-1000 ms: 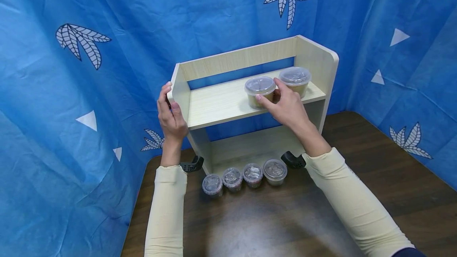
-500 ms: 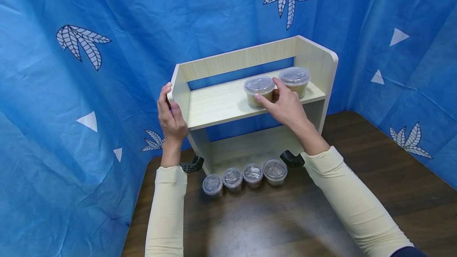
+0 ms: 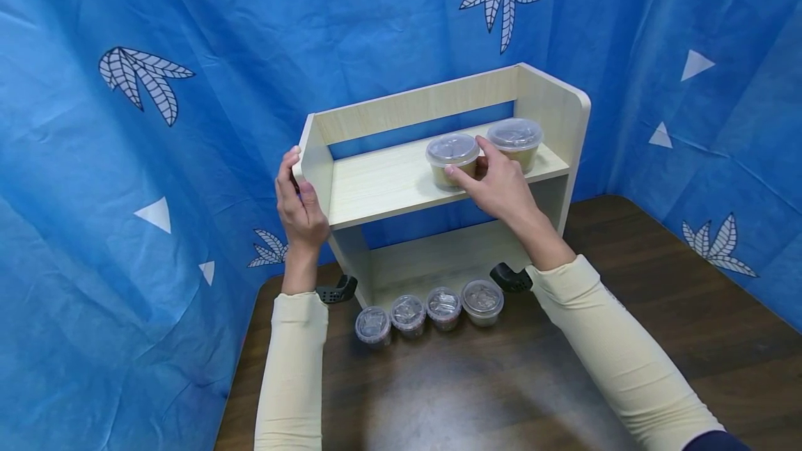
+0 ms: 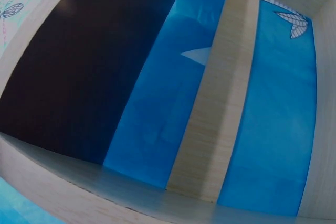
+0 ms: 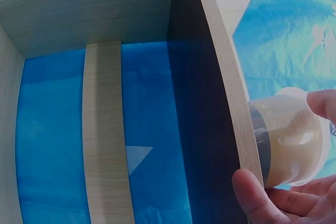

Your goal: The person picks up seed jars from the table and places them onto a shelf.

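My left hand (image 3: 302, 211) holds the front edge of the left side panel of a pale wooden shelf unit (image 3: 401, 211), its thumb on the inner side. No part of that hand shows in the left wrist view. On the upper board, my right hand (image 3: 504, 186) grips a round clear tub (image 3: 447, 169) with a translucent lid and yellowish contents, thumb in front and fingers at its right side. In the right wrist view the tub (image 5: 294, 140) stands at the board's front edge, beside my fingers (image 5: 254, 198). A second lidded tub (image 3: 523, 159) stands behind it to the right.
Along the unit's foot, several smaller lidded cups (image 3: 443, 306) stand in a row on the dark wooden table (image 3: 476, 395). Through the unit's open back, a blue patterned curtain (image 4: 262, 119) shows behind a wooden crossbar (image 4: 212, 108). The curtain also closes in both sides.
Hardly anything differs. The view has shifted slightly, and my right hand stays on the tub while my left stays at the side panel.
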Available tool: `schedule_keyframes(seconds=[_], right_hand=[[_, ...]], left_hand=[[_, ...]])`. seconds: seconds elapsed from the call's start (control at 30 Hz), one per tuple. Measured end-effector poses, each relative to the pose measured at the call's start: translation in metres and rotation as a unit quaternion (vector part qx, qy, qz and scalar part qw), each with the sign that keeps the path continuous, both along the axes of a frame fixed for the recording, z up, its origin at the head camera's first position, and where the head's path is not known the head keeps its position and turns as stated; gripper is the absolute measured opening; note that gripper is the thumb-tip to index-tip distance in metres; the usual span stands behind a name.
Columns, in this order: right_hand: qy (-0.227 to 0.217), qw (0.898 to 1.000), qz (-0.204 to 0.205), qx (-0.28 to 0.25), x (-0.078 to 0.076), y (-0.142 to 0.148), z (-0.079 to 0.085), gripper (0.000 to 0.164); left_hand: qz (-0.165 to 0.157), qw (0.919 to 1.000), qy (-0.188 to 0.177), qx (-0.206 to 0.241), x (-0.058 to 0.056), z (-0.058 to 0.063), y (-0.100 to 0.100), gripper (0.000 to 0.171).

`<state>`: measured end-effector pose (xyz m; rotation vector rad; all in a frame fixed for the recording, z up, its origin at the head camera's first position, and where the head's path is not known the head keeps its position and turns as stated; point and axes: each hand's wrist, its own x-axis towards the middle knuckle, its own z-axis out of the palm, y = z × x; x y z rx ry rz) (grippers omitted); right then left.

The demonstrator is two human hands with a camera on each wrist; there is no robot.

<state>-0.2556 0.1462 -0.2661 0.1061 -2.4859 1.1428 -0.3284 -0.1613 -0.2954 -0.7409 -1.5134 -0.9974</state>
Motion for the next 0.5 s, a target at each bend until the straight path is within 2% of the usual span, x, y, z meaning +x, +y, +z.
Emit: schedule_keyframes(seconds=[0.33,0.5], right_hand=[[-0.009,1.0,0.008,-0.021,0.0015,0.0005,-0.0023,0.093],[0.005,0.999,0.01,-0.031,0.0065,0.001,-0.0074,0.092]], left_hand=[[0.003,1.0,-0.001,-0.001,0.0006,-0.0001,-0.001,0.052],[0.019,0.9998,-0.007,-0.005,0.0031,0.0006,-0.0004,0.054]])
